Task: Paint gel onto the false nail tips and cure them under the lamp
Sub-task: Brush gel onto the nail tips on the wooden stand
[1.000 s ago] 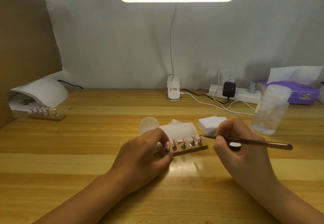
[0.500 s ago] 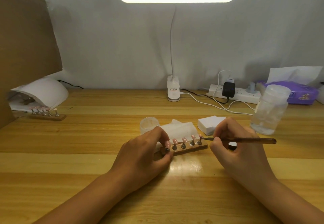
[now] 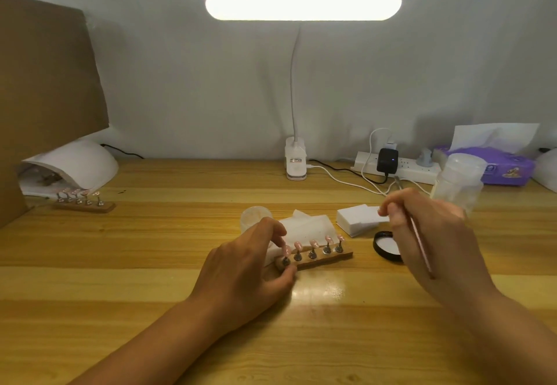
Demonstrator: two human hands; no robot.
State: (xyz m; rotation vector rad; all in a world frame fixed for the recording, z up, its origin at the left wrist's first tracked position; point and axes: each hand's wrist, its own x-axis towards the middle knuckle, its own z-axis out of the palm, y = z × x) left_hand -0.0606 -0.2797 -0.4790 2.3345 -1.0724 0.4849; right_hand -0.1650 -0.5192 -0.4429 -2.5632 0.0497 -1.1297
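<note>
Wooden rack (image 3: 328, 259) of pink tips (image 3: 313, 243) sits on the bench (image 3: 150, 264), the left hand (image 3: 250, 267) pinching its left end, the right hand (image 3: 437, 234) with its grip closed on the brush (image 3: 420, 247), clear of the tips by the black pot (image 3: 385, 244). Painting looks the step in hand. Next likely calls for a fresh dip, or carrying the rack to the lamp (image 3: 75, 163) far left.

Both forearms are bare up to the frame's lower edge; left hand (image 3: 247, 267) and right hand (image 3: 437, 243) are likewise uncovered.
</note>
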